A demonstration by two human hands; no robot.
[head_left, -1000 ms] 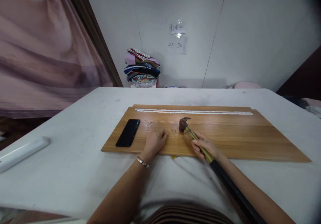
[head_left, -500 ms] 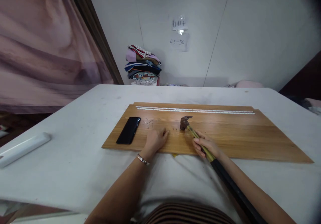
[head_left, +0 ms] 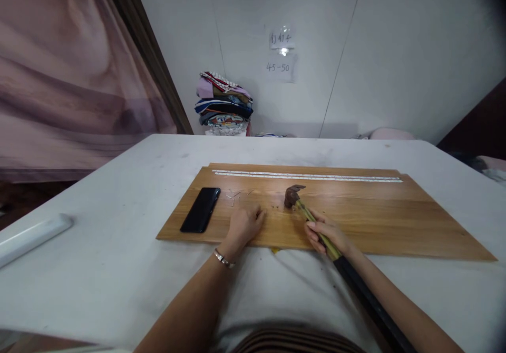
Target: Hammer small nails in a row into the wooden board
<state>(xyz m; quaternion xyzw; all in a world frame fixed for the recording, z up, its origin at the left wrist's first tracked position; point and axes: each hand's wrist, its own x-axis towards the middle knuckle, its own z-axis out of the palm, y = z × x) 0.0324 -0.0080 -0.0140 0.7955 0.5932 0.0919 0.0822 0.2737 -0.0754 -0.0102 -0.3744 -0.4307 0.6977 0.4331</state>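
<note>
A white-covered table (head_left: 98, 247) filled the view, with a long wooden board (head_left: 375, 221) lying crosswise on it. A pale strip (head_left: 308, 175) ran along the board's far edge. Behind stood a white wall (head_left: 395, 52) bearing two paper notes (head_left: 280, 58). A stack of folded clothes (head_left: 223, 105) sat at 11 o'clock and a pinkish curtain (head_left: 59, 79) hung at 10 o'clock. A white bar (head_left: 31, 234) lay on the table at 9 o'clock. On the board's left end lay a black phone (head_left: 200, 216), with a few loose nails (head_left: 233, 195) just beside it at its 2 o'clock.

The hammer (head_left: 312, 220) sat over the board's near middle. Its long axis ran from 11 o'clock to 5 o'clock, the rusty head at the far end pointing away from the person. The dark grip trailed back off the board's near edge. Whether the head touched the wood could not be told.

The right hand (head_left: 326, 232) was wrapped tight round the yellow part of the handle. The left hand (head_left: 244, 225) rested knuckles up on the board at the head's 8 o'clock, fingers curled under. Whether they pinched anything could not be told.
</note>
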